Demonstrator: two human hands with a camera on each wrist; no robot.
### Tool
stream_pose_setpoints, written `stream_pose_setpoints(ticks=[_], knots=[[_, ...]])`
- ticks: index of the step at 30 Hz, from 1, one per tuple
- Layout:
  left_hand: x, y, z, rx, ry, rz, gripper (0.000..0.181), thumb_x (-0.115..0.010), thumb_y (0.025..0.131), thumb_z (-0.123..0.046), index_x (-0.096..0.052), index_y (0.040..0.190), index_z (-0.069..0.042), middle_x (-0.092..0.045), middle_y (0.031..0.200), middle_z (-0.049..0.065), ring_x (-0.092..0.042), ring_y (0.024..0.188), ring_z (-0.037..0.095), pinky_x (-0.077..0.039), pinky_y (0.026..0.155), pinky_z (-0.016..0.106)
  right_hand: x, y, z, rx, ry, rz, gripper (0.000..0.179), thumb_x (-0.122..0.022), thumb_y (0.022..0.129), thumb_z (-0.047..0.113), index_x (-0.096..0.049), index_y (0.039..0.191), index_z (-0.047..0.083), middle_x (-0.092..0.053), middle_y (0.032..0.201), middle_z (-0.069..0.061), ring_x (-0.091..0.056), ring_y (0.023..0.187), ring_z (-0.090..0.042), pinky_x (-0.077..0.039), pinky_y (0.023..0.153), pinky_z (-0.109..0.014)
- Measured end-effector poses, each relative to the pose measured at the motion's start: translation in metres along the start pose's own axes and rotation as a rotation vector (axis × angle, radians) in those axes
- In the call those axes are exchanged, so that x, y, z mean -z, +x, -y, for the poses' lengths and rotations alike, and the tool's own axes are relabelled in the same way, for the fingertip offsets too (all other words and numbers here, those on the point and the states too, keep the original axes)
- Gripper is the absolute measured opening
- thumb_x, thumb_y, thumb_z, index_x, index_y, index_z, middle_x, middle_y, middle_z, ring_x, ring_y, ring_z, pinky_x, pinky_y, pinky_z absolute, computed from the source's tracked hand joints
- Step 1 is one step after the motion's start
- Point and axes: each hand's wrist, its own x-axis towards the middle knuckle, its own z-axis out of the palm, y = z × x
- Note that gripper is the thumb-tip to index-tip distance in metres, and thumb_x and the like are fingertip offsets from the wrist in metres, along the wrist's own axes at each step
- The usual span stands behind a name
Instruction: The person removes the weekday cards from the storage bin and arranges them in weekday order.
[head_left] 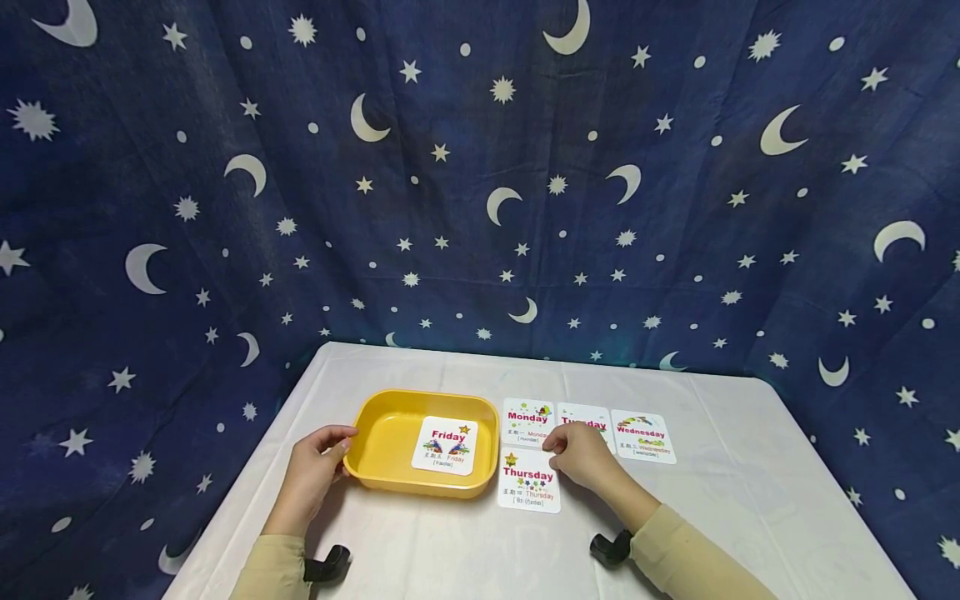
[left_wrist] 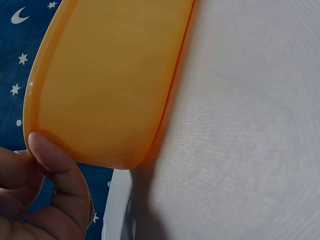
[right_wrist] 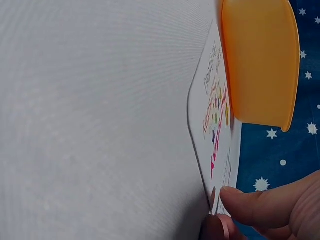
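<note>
"Yellow tray (head_left: 378, 433): how do we hold it?"

"Our left hand (head_left: 315, 471) pinches its rim. Our right hand (head_left: 588, 454) touches 1 corner of the Thursday card (head_left: 528, 481), just beside the tray; whether those fingers pinch, we cannot tell."

"Room?"

"White cloth (head_left: 750, 500) spreads rightward past the Wednesday card (head_left: 643, 436)."

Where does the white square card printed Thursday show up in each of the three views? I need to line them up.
Head: the white square card printed Thursday is bottom centre, directly below the white Monday card.
Left wrist: not in it.
Right wrist: right of centre, the card is seen at a steep slant, its print upside down.
Shared landmark: the yellow rounded tray, left of the card in the head view, right of it in the right wrist view.
</note>
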Motion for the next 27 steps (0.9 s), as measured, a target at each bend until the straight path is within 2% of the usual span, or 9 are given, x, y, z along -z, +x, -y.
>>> stream_pose_setpoints(ticks=[15, 18, 21, 27], knots=[[0.000, -0.001, -0.001, -0.008, -0.005, -0.003, 0.024, -0.059, 0.108, -0.001, -0.066, 0.129, 0.009, -0.064, 0.118, 0.022, -0.059, 0.068, 0.015, -0.055, 0.060, 0.026, 0.009, -0.001, 0.005, 0.022, 0.028, -0.016, 0.027, -0.083, 0.079, -0.006, -0.082, 0.101, 0.010, -0.065, 0.079, 0.003, -0.056, 0.077, -0.016, -0.044, 0.073, -0.030], [-0.001, -0.001, -0.002, -0.009, -0.005, -0.001, 0.024, -0.059, 0.108, -0.001, -0.066, 0.129, 0.009, -0.064, 0.119, 0.023, -0.059, 0.068, 0.015, -0.055, 0.061, 0.026, 0.009, 0.000, 0.007, 0.023, 0.043, -0.015, 0.031, -0.083, 0.079, -0.005, -0.081, 0.107, 0.009, -0.067, 0.083, 0.002, -0.058, 0.077, -0.016, -0.049, 0.068, -0.029], [-0.001, -0.002, -0.002, -0.009, -0.010, -0.001, 0.024, -0.059, 0.108, -0.001, -0.066, 0.128, 0.009, -0.064, 0.119, 0.023, -0.059, 0.069, 0.015, -0.055, 0.061, 0.025, 0.009, 0.000, 0.010, 0.041, 0.042, -0.022, 0.036, -0.085, 0.079, -0.004, -0.079, 0.112, 0.007, -0.071, 0.089, 0.001, -0.061, 0.080, -0.014, -0.052, 0.068, -0.029], [0.000, -0.002, -0.002, -0.005, -0.017, -0.007, 0.024, -0.059, 0.108, 0.000, -0.067, 0.128, 0.009, -0.064, 0.118, 0.023, -0.058, 0.068, 0.014, -0.055, 0.061, 0.025, 0.006, 0.002, 0.017, 0.060, 0.007, -0.038, 0.047, -0.088, 0.078, 0.001, -0.076, 0.123, 0.008, -0.076, 0.102, -0.001, -0.066, 0.089, -0.014, -0.054, 0.083, -0.035]])
